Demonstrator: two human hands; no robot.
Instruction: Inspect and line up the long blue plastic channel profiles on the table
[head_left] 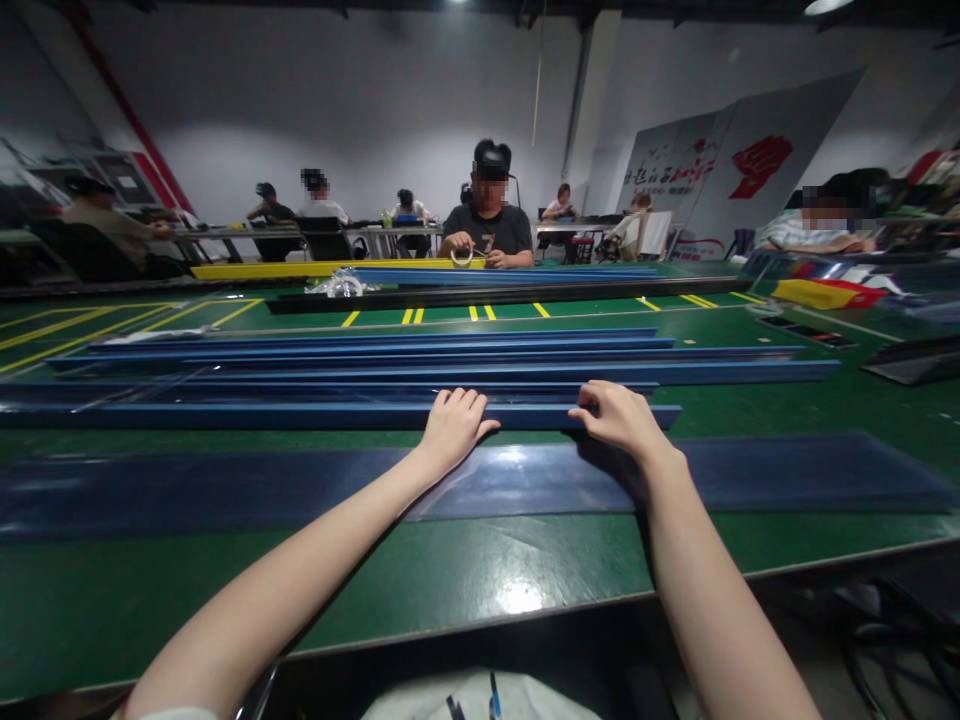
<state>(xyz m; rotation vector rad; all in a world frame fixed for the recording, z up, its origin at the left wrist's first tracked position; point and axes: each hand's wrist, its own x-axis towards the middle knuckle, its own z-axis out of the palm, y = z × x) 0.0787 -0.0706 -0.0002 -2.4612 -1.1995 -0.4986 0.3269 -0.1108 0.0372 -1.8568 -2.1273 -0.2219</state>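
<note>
A long blue U-shaped plastic channel [360, 416] lies across the green table in front of me. My left hand [454, 426] lies over its middle, fingers across the far side and thumb along the near edge. Nearer the channel's right end, my right hand [621, 415] is closed at the rim with curled fingers; its fingertips are partly hidden. Closer to me, beneath my forearms, a flat clear plastic sheet [517, 485] stretches across the table.
More blue channels [480, 371] lie behind in parallel. Farther back are a dark channel [525, 295], a yellow strip [300, 270] and a crumpled clear plastic bundle [343, 284]. A phone [806, 331] lies at right. A person [489, 228] sits opposite, holding a white ring-shaped thing.
</note>
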